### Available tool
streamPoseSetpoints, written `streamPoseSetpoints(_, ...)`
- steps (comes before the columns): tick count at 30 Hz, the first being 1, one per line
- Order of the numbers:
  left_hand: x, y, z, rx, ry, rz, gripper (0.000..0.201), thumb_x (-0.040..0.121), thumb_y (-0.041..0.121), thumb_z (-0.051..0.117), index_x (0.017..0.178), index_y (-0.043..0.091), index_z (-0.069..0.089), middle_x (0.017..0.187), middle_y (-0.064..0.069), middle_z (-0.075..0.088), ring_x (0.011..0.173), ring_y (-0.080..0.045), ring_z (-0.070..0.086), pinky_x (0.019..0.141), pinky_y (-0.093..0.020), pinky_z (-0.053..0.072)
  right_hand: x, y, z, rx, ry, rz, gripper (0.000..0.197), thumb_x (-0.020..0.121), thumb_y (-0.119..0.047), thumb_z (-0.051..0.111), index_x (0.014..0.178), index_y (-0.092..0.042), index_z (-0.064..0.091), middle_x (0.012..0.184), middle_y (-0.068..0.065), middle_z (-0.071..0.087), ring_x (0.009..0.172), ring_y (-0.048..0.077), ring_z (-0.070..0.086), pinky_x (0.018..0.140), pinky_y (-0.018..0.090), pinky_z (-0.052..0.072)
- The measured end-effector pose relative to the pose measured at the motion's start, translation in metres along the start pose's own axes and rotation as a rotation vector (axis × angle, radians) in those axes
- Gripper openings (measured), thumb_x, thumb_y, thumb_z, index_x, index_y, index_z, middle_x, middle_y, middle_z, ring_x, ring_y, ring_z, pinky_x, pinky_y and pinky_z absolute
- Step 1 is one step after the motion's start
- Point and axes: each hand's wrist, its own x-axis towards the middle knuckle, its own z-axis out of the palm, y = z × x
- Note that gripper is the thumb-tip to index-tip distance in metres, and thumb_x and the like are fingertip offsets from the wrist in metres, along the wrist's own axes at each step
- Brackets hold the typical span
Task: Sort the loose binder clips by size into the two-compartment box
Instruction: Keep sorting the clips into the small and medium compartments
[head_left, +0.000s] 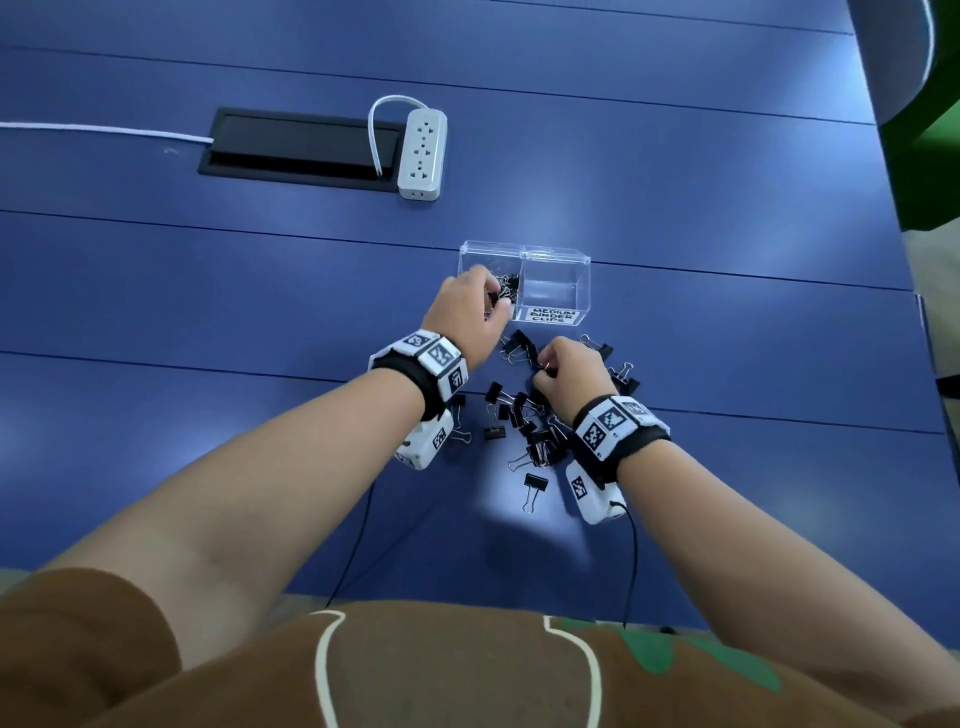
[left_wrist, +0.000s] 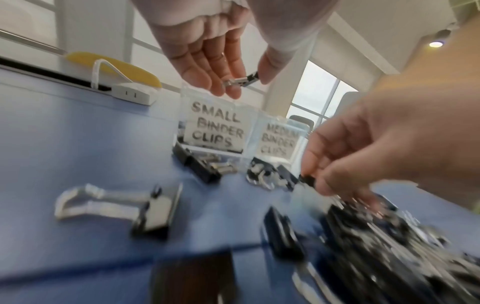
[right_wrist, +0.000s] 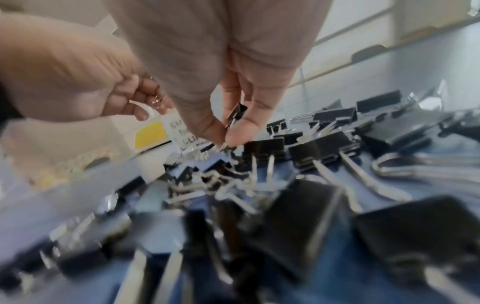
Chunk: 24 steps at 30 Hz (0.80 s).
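Observation:
A clear two-compartment box (head_left: 556, 260) stands on the blue table. Its left half, labelled SMALL BINDER CLIPS (left_wrist: 217, 127), holds several small black clips (head_left: 510, 285); the right half, labelled MEDIUM BINDER CLIPS (head_left: 552, 315), looks bare. My left hand (head_left: 475, 306) hovers over the left half's front edge, pinching a small black clip (left_wrist: 242, 80) between thumb and fingers. Just in front of the box, my right hand (head_left: 563, 366) pinches another small black clip (right_wrist: 235, 115) above the loose pile of black clips (head_left: 524, 415).
A white power strip (head_left: 423, 148) and a black cable hatch (head_left: 301, 148) lie farther back on the left. One clip (head_left: 534, 488) lies apart, nearer my body. Thin black wrist-camera cables trail toward me. The table's right edge (head_left: 922, 332) is close by.

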Motion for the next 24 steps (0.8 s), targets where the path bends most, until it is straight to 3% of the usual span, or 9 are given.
streamPoseSetpoints(3,0.021,-0.003,-0.01,0.039,0.003,-0.023,0.019,0.089,0.027,0.056,0.1,0.011,0.057,0.094,-0.004,0.061,0.097,-0.025,0.051,0.083,-0.035,0.044,0.001,-0.002,-0.01,0.247,0.045,0.091,0.012,0.081,-0.014,0.062,0.093,-0.012,0.064,0.086,0.005,0.064,0.073,0.02,0.063,0.07,0.031,0.056)
streamPoseSetpoints(5,0.03,-0.006,-0.014,0.082,-0.037,-0.026,0.022,0.09,0.027,0.056,0.105,0.012,0.058,0.101,-0.006,0.063,0.102,-0.026,0.051,0.088,-0.035,0.043,0.005,-0.01,-0.021,0.413,0.036,0.115,0.008,0.082,-0.009,0.064,0.09,-0.009,0.065,0.074,0.003,0.064,0.054,0.011,0.06,0.052,0.019,0.051)
streamPoseSetpoints(7,0.033,-0.009,-0.015,0.104,-0.046,-0.02,0.023,0.091,0.026,0.055,0.109,0.012,0.058,0.104,-0.008,0.063,0.106,-0.027,0.05,0.093,-0.035,0.041,0.012,-0.02,-0.034,0.516,0.037,0.086,0.005,0.083,-0.006,0.065,0.087,-0.007,0.066,0.066,0.001,0.062,0.044,0.002,0.055,0.047,0.012,0.047)
streamPoseSetpoints(11,0.016,-0.011,-0.01,0.129,0.011,-0.038,0.017,0.088,0.022,0.057,0.101,0.012,0.059,0.111,-0.01,0.054,0.109,-0.026,0.045,0.094,-0.038,0.042,0.039,-0.048,-0.051,0.54,0.064,0.006,0.01,0.079,-0.008,0.065,0.073,-0.016,0.064,0.067,0.001,0.065,0.045,0.006,0.055,0.061,0.027,0.054)
streamPoseSetpoints(14,-0.005,-0.013,0.003,0.149,-0.036,-0.022,0.01,0.085,0.015,0.057,0.094,0.012,0.057,0.106,-0.009,0.053,0.104,-0.027,0.047,0.09,-0.038,0.044,0.056,-0.068,-0.052,0.418,0.061,-0.034,0.007,0.079,-0.009,0.061,0.079,-0.012,0.067,0.063,0.0,0.062,0.048,0.01,0.057,0.069,0.035,0.056)
streamPoseSetpoints(18,-0.021,-0.018,0.027,0.132,-0.191,0.018,0.015,0.086,0.011,0.056,0.1,0.01,0.06,0.109,-0.009,0.058,0.105,-0.026,0.053,0.092,-0.04,0.047,0.063,-0.077,-0.051,0.201,0.058,-0.101,0.018,0.082,-0.014,0.059,0.098,-0.012,0.068,0.087,0.002,0.067,0.077,0.017,0.063,0.084,0.033,0.055)
streamPoseSetpoints(20,-0.022,-0.019,0.036,0.156,-0.271,0.017,0.025,0.088,0.013,0.055,0.112,0.012,0.059,0.118,-0.008,0.057,0.111,-0.026,0.054,0.097,-0.042,0.047,0.057,-0.073,-0.052,0.151,0.097,-0.126,0.021,0.083,-0.012,0.057,0.101,-0.01,0.068,0.095,0.005,0.069,0.08,0.017,0.061,0.087,0.03,0.052)
streamPoseSetpoints(24,-0.019,-0.014,0.047,0.205,-0.317,-0.047,0.034,0.09,0.017,0.055,0.124,0.011,0.052,0.126,-0.009,0.048,0.113,-0.028,0.053,0.095,-0.047,0.048,0.035,-0.048,-0.044,0.122,0.108,-0.102,0.021,0.085,-0.009,0.052,0.088,-0.01,0.072,0.086,0.006,0.07,0.074,0.017,0.06,0.079,0.026,0.052)
